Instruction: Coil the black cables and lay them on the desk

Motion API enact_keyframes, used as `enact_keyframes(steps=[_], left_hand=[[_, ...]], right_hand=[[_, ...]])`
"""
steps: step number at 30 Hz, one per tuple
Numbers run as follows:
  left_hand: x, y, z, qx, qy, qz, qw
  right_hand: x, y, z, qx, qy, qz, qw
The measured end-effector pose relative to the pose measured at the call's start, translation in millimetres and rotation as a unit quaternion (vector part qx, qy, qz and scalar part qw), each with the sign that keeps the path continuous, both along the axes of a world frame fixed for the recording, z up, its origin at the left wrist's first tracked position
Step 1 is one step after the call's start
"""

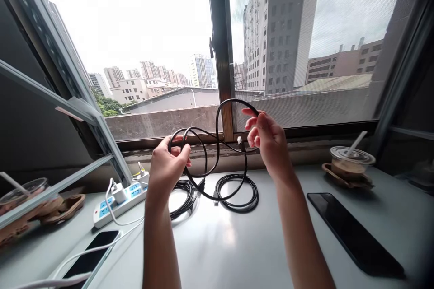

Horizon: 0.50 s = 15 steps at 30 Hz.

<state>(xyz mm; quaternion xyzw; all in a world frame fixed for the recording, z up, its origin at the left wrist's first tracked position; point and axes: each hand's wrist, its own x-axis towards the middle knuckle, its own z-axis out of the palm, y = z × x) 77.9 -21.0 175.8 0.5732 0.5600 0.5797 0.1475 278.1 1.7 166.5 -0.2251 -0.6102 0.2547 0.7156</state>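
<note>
A black cable (pixel 217 144) hangs in loose loops between my two hands, above the table. My left hand (pixel 169 158) pinches some of its loops between thumb and fingers. My right hand (pixel 269 140), higher up, grips another stretch of the cable between thumb and index finger, with the other fingers curled. One cable end with a pale-tipped plug (pixel 240 142) dangles just left of my right hand. Below, two coiled black cables lie on the table: the right coil (pixel 256 192) shows whole, while my left wrist partly hides the left coil (pixel 183 207).
A white power strip (pixel 127 203) with chargers stands at left, near a phone (pixel 91 257) crossed by white cords. Another black phone (pixel 352 230) lies at right, in front of a lidded cup (pixel 352 160). A metal frame (pixel 111 149) rises at left; a window (pixel 162 117) is behind.
</note>
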Motion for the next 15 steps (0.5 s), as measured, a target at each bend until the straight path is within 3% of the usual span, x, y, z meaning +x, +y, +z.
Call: enact_keyframes(steps=[5, 10, 12, 15], left_hand=[[16, -9, 2.9, 0.031, -0.051, -0.115, 0.992], [32, -9, -0.9, 0.002, -0.017, -0.208, 0.978], [34, -9, -2.7, 0.021, 0.034, -0.185, 0.982], [31, -11, -3.6, 0.059, 0.126, -0.067, 0.988]], right_hand=[[-15, -11, -1.4, -0.046, -0.069, 0.122, 0.989], [-34, -17, -6.1, -0.068, -0.145, 0.084, 0.984], [-36, -16, -6.6, -0.081, -0.135, 0.064, 0.986], [-30, -14, -4.6, -0.086, -0.085, 0.049, 0.991]])
